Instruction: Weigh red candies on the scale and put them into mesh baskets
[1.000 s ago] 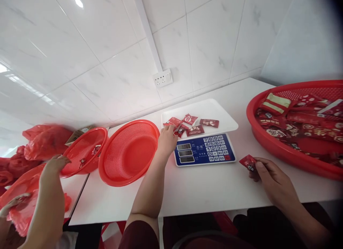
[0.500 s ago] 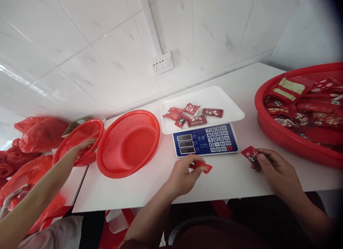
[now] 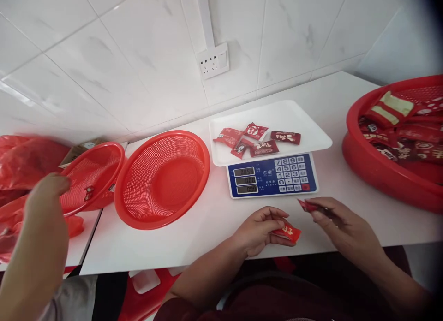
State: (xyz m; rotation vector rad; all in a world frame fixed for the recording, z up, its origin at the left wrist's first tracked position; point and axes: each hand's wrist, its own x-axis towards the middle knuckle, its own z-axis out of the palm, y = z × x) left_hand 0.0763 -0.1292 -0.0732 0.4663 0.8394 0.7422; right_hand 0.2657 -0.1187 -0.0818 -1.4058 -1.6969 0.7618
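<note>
Near the front edge of the table, my left hand (image 3: 265, 228) is closed on a bright red snack packet (image 3: 288, 233) with pale lettering. To its right, my right hand (image 3: 337, 222) pinches a dark red snack packet (image 3: 306, 205), seen nearly edge-on. Both hands are just below a blue and white digital scale (image 3: 273, 175), apart from it. On the scale's white tray (image 3: 308, 127) lie several red packets, among them a dark red one (image 3: 285, 137) at the right. The scale's display digits are too faint to read surely.
An oval red basket (image 3: 387, 187) full of packets stands at the right. Left of the scale is a round red basket (image 3: 162, 178). Beyond it, a co-worker's arm (image 3: 41, 228) reaches past a smaller red basket (image 3: 100, 162) and red plastic bags (image 3: 31, 162). A wall socket (image 3: 213, 61) is behind.
My left hand has moved right and down with its packet, closer to my right hand. The right-hand packet has turned edge-on. The co-worker's hand has come out of the small basket. The view has shifted.
</note>
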